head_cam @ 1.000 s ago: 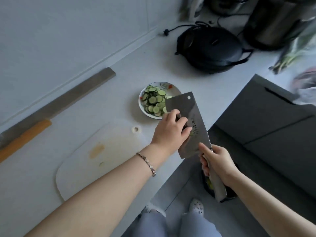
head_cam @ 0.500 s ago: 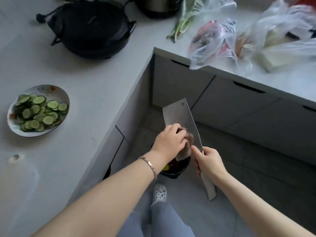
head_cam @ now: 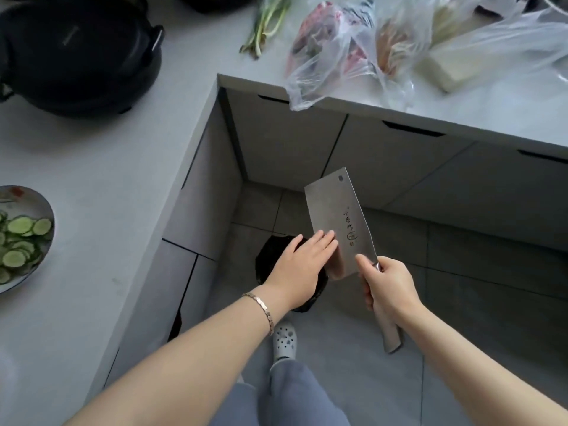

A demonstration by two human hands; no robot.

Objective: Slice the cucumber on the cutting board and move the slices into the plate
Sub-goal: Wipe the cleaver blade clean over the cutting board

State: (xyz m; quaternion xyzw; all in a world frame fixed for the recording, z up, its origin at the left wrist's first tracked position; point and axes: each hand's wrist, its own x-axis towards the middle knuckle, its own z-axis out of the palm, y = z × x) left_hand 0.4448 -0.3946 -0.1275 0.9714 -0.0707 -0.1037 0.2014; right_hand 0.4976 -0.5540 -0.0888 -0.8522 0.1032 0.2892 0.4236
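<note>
My right hand (head_cam: 388, 285) grips the handle of a steel cleaver (head_cam: 338, 222), held out over the floor with its flat side up. My left hand (head_cam: 299, 269) lies flat with straight fingers on the lower part of the blade, above a black bin (head_cam: 270, 256) on the floor. The plate (head_cam: 40, 207) heaped with green cucumber slices (head_cam: 18, 238) sits on the grey counter at the far left edge of the view. The cutting board is out of view.
A black lidded cooker (head_cam: 76, 53) stands on the counter at the top left. Clear plastic bags of groceries (head_cam: 353, 47) and green stalks (head_cam: 267, 23) lie on the counter at the top right. Grey cabinet fronts (head_cam: 384, 155) wall the corner; my shoe (head_cam: 285, 341) is on the tiled floor.
The view swung right, away from the cutting board and plate, to the floor corner. My left hand's curled fingers on the blade have flattened out over the bin.
</note>
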